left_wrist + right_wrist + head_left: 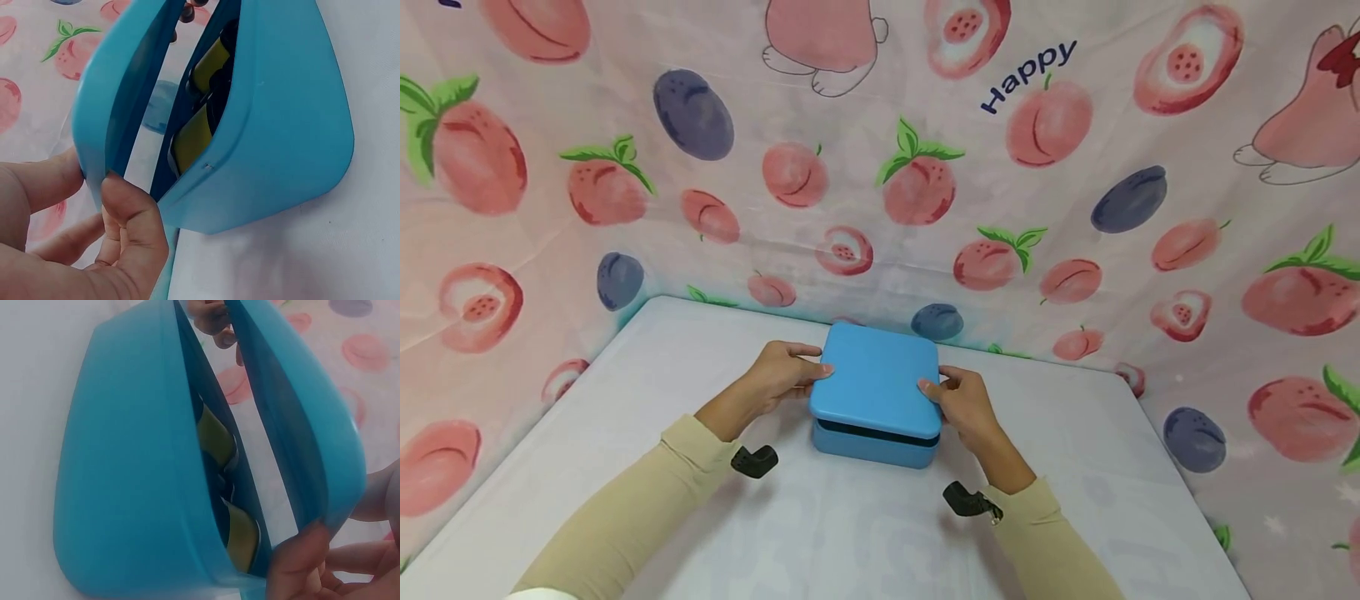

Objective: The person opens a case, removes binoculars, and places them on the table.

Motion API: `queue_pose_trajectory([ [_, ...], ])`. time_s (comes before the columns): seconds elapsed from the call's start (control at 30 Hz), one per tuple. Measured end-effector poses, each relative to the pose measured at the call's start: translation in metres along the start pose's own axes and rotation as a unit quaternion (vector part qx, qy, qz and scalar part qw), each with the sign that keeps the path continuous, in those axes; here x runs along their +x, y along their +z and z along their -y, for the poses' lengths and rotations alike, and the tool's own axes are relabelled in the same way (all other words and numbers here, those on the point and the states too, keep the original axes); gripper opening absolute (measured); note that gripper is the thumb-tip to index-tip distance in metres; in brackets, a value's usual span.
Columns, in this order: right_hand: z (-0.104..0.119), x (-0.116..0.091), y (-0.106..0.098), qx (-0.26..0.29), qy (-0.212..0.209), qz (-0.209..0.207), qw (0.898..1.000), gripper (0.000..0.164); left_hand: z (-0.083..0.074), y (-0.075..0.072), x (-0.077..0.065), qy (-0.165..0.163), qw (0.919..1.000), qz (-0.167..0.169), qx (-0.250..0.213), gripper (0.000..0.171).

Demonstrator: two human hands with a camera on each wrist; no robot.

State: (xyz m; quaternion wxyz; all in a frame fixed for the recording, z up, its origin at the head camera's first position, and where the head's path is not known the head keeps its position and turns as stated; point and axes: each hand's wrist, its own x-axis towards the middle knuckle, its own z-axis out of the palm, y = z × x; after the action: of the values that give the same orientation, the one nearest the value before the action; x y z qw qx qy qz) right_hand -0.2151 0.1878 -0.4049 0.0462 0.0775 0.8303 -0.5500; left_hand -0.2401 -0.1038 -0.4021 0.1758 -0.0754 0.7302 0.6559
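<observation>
A blue lid [878,379] is held just above a blue box [872,448], with a dark gap showing along the front. My left hand [777,377] pinches the lid's left edge between thumb and fingers. At the opposite edge, my right hand [967,406] grips the lid the same way. Through the gap, the left wrist view shows yellow-and-black objects [192,142] inside the box. Similar yellow parts [242,537] appear in the right wrist view; their kind is unclear, and the lid and walls hide the rest.
The box stands on a white tabletop [760,533], toward its back edge. A fruit-patterned cloth [865,108] hangs behind the table and along its sides. A black wrist-worn device [755,462] juts out below the left cuff, another [964,499] below the right.
</observation>
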Motion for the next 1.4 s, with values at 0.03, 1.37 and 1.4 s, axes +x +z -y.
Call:
queue_pose_trajectory([
  [0.03, 0.0, 0.0, 0.0, 0.001, -0.002, 0.0, 1.0, 0.06, 0.0, -0.001, -0.001, 0.002, 1.0, 0.001, -0.001, 0.059],
  [1.37, 0.013, -0.023, 0.015, 0.139, 0.023, 0.054, 0.989, 0.059, 0.005, -0.037, -0.034, 0.037, 0.9988, 0.025, -0.018, 0.066],
  [1.4, 0.013, -0.025, 0.016, 0.148, 0.023, 0.055, 0.987, 0.059, 0.005, -0.039, -0.035, 0.038, 0.9986, 0.029, -0.022, 0.066],
])
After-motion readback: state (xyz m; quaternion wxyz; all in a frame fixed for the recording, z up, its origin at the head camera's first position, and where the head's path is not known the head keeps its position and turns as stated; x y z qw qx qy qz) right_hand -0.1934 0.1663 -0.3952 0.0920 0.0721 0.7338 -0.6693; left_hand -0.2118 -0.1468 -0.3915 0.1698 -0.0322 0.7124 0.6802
